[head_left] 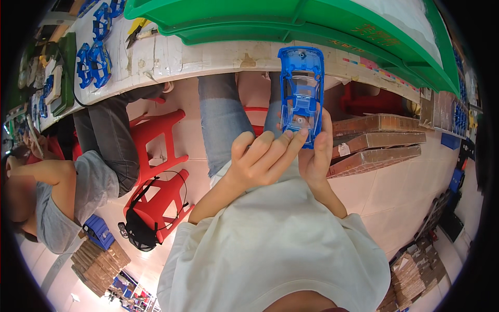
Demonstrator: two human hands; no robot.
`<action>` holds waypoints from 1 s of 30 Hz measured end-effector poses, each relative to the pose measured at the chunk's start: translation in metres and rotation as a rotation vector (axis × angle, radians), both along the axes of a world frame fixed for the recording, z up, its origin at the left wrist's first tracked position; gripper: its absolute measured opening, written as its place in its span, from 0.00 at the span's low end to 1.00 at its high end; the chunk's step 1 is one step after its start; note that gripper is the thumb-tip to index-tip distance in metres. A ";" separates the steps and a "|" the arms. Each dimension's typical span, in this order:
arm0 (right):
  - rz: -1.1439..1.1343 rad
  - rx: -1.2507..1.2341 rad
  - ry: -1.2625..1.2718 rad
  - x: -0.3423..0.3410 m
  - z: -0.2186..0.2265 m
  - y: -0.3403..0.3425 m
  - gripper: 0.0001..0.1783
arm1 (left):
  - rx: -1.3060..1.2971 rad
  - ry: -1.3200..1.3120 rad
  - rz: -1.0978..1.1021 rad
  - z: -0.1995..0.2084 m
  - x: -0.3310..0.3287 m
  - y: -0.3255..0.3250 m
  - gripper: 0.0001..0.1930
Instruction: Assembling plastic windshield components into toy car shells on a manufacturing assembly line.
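Observation:
A translucent blue toy car body shell stands lengthwise in front of me, its hollow inside showing, at the table's near edge. My right hand grips its near end from the right, with the fingers behind it and the thumb at its side. From the left, my left hand reaches over with curled fingers. Two of its fingertips press on the shell's near end, by a round post. The left thumb is hidden, so anything small under those fingertips cannot be seen.
Green bins line the table's far side. More blue shells and yellow-handled pliers lie at the left. A co-worker sits at left near red stools. Flat cardboard boxes are stacked at right.

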State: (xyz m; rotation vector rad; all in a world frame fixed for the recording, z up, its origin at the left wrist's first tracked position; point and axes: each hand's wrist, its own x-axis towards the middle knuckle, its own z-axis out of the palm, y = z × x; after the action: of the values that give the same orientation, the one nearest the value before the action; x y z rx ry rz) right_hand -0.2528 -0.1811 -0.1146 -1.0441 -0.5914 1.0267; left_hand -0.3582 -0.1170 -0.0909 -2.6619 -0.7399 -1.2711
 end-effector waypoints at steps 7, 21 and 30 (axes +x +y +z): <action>0.009 -0.006 0.016 -0.001 0.000 0.001 0.35 | 0.095 0.003 0.122 -0.003 0.002 -0.001 0.13; -0.020 -0.044 0.013 0.002 0.002 0.001 0.38 | -0.537 0.272 -0.083 0.013 0.011 0.012 0.21; -0.041 -0.029 -0.022 0.003 0.005 0.003 0.40 | -0.500 0.255 -0.105 0.008 0.010 0.007 0.23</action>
State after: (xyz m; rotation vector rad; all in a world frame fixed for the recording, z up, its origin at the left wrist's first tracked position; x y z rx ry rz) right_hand -0.2500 -0.1781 -0.1100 -1.0903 -0.5726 0.9913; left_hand -0.3478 -0.1099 -0.0827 -3.2108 -0.9970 -0.8178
